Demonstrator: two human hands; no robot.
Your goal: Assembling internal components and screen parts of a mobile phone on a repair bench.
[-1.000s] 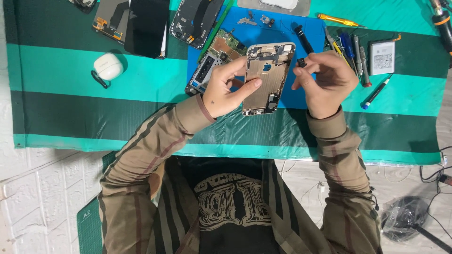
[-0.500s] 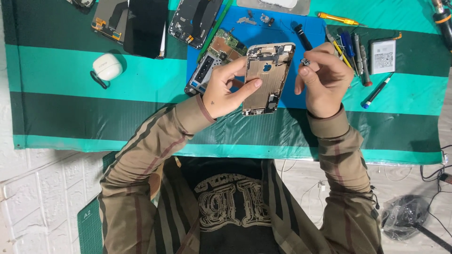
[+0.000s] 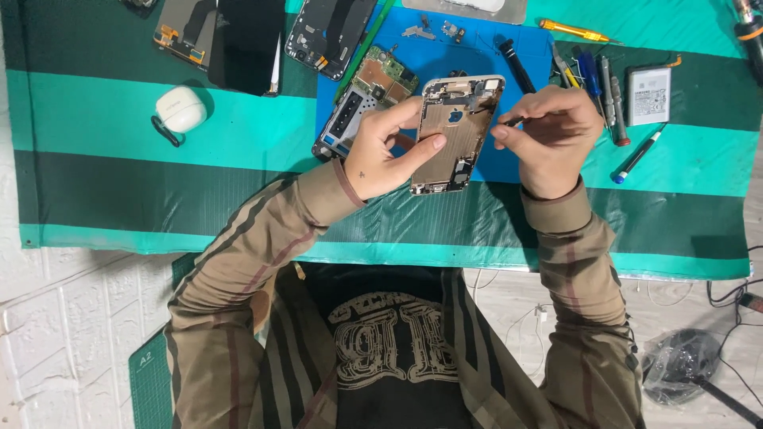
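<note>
My left hand point(image 3: 383, 151) grips an opened phone frame point(image 3: 456, 135), gold inside, tilted above the blue work mat point(image 3: 433, 59). Thumb lies across the frame's lower middle, fingers wrap its left edge. My right hand point(image 3: 550, 139) is just right of the frame, fingers pinched on a small dark tool point(image 3: 513, 121) whose tip points at the frame's right edge.
A circuit board and grey part point(image 3: 362, 99) lie left of the frame. Other dismantled phones point(image 3: 330, 32) and a dark screen point(image 3: 242, 44) lie at the back left. A white earbud case point(image 3: 181, 109), screwdrivers and pens point(image 3: 600, 75) and a battery point(image 3: 649, 95) lie around.
My right hand has drawn in from the right toward the phone frame's edge, with the small tool pinched in it. The left hand and frame have stayed nearly still.
</note>
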